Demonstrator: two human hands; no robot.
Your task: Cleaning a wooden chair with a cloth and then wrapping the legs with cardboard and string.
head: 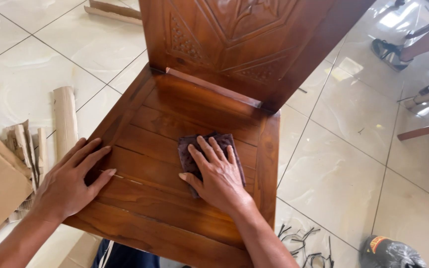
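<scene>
A: Head view: right hand [219, 173] flat on a dark purplish abrasive pad [194, 149], fingers [209, 149] spread, pressing it onto the wooden chair seat [175, 124]. Pad sits mid-seat, a bit right of centre, on the slats.

B: Left hand?

A: Left hand [70, 181] open, palm down on the seat's left rail, fingers splayed wide, holding nothing, just bracing the chair.

B: How far along, in your view?

A: Hard to call. Seat looks evenly brown w/ a satin sheen, no bare patches. One pale scratch or sliver [112, 173] shows on a slat near the left hand, so I'd judge the left-front area not finished. Carved backrest [234, 34] looks untouched by the pad right now; can't tell if it's been done.

B: Surroundings?

A: Chair stands on a glossy tiled floor [348, 164]. Cardboard scraps [21, 149] lie to the left, a dark crumpled bag [391, 253] bottom right, black plastic ties [304, 243] near it. Another person's sandalled foot [388, 52] top right, well apart.
</scene>
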